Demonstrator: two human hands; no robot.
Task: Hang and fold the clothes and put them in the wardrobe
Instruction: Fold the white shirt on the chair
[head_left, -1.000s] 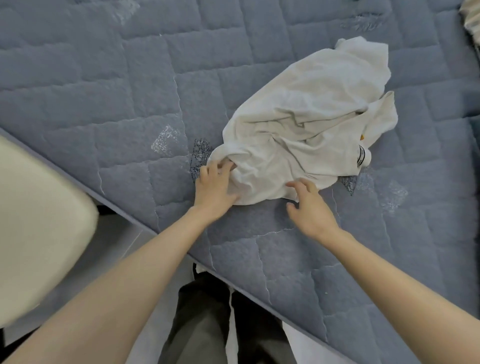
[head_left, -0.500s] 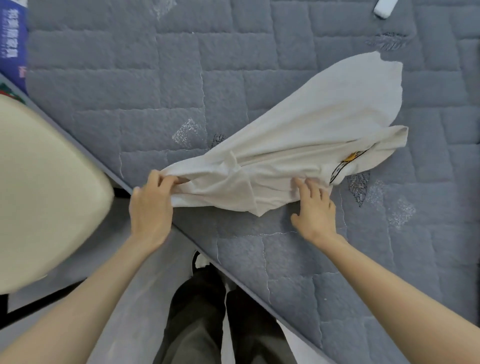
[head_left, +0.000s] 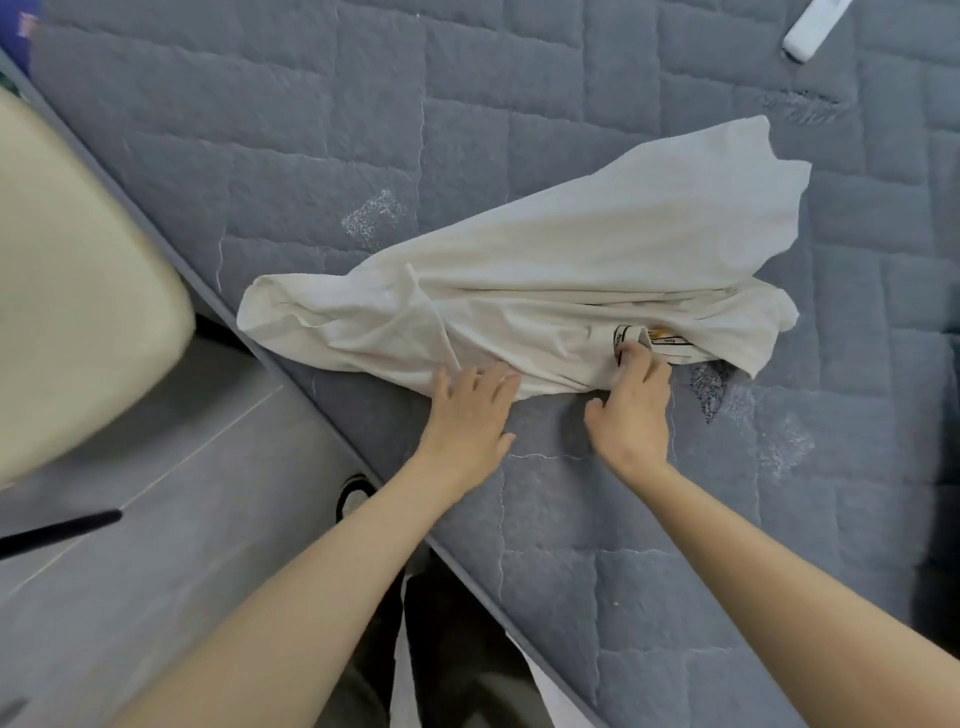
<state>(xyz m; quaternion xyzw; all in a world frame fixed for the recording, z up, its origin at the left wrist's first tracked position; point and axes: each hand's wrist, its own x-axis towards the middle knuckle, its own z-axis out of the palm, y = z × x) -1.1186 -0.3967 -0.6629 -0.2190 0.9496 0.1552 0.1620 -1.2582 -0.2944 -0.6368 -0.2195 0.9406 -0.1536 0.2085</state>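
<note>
A cream cushion (head_left: 78, 291) sits off the mattress's (head_left: 311, 130) left edge; the crumpled white shirt (head_left: 571, 270) lies against that edge; the left hand (head_left: 467, 415) presses flat-fingered on its near hem; the right hand (head_left: 634, 410) pinches fabric beside the print; a white remote (head_left: 810, 26) lies far right.

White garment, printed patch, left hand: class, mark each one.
white garment (head_left: 571, 249): head view, smooth upper panel.
printed patch (head_left: 665, 340): head view, black-lined print.
left hand (head_left: 467, 415): head view, back of hand.
</note>
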